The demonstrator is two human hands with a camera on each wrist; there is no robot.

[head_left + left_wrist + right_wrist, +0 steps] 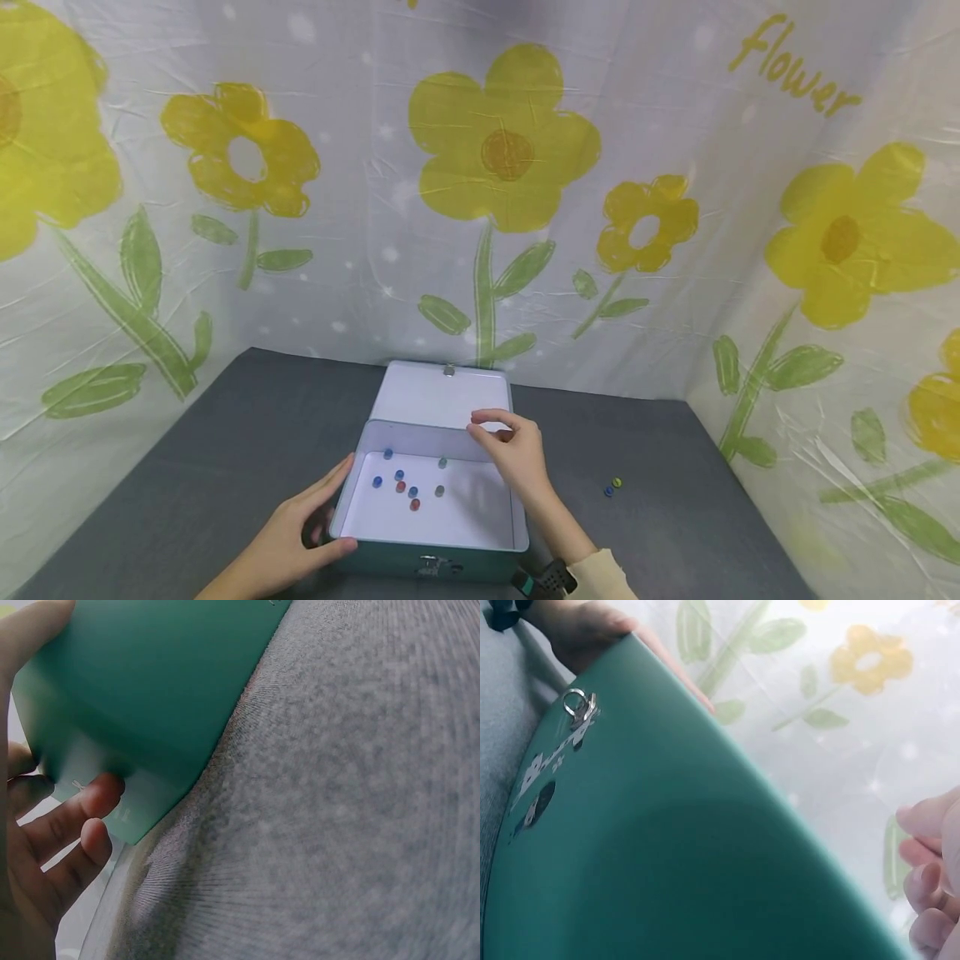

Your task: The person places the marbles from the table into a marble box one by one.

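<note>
A green box point(420, 560) with a white inside stands with its lid point(438, 396) tipped back. My left hand point(292, 529) grips its left front corner, thumb at the front rim and fingers along the side; in the left wrist view the fingertips point(105, 793) meet the green wall. Inside lie several small bead-like pieces, among them a blue one point(377, 482), a red one point(415, 504) and a greenish one point(439, 491). Over the box's back right part is my right hand point(517, 450), thumb and index tips close together; I cannot tell whether they pinch a piece.
On the dark grey cloth point(675, 533) to the right of the box lie a yellow-green piece point(617, 482) and a blue piece point(609, 492), side by side. A flower-printed curtain point(360, 275) encloses the table at the back and sides. A metal clasp point(579, 709) protrudes from the box front.
</note>
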